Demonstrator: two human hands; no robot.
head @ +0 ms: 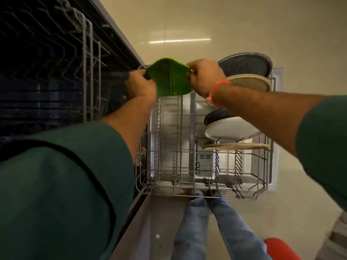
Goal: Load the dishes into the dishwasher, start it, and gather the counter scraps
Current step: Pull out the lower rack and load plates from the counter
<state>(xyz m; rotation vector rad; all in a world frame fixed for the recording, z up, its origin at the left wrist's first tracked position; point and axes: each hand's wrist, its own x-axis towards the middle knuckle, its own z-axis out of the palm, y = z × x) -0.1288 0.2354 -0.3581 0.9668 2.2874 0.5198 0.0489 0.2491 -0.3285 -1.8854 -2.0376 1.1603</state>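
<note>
View from a head cam, looking down at a pulled-out lower dishwasher rack; all positions below are given rel. to that rack.

Both hands hold one green plate over the rack's far left corner, above the wires and not yet seated. The left hand grips the plate's left edge, fingers curled round the rim. The right hand pinches the plate's right edge; a pink wristband sits on that wrist. Green sleeves cover both upper arms.

Along the rack's right side, several dishes already stand in the tines: a dark grey plate at the far end, then a beige plate, a small dark plate, a white plate and a thin beige plate nearest the viewer. The rack's left and centre rows look unfilled. Left of the rack, the dark tub and an upper rack show. Below the rack's near edge are the person's jeans and feet; a red object, unclear what, lies on the floor.

Step, as I judge it: loading, approx. midway, w/ start and scraps not yet done. Next move likely calls for tilting the green plate upright and lowering it between free tines w/o knocking the neighbours.
</note>
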